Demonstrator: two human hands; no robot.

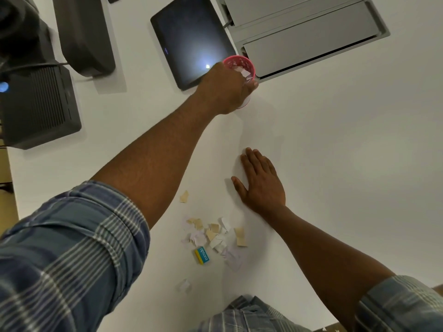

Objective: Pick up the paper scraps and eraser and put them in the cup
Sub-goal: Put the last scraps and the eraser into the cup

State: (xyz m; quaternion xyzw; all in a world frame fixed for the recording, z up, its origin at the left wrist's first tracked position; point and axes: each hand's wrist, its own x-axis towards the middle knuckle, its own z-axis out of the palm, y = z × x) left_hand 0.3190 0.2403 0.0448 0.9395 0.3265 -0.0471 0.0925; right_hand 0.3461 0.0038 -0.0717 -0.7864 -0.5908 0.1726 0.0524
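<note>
Pink cup point(242, 65) is sitting at 12 o'clock on the white counter point(335, 152), some paper bits already lying inside; left hand point(227, 89) is reaching over it, fingers curled against the rim and near wall, looks like gripping the cup. Paper scraps point(213, 233) are lying heaped at 6 o'clock, eraser point(202, 255) just beside the heap's lower edge, stray scraps nearby. Right hand point(261, 183) is resting flat, fingers spread, holding nothing. Dark tablet point(191, 39) is lying at 11 o'clock, touching distance from the cup.
</note>
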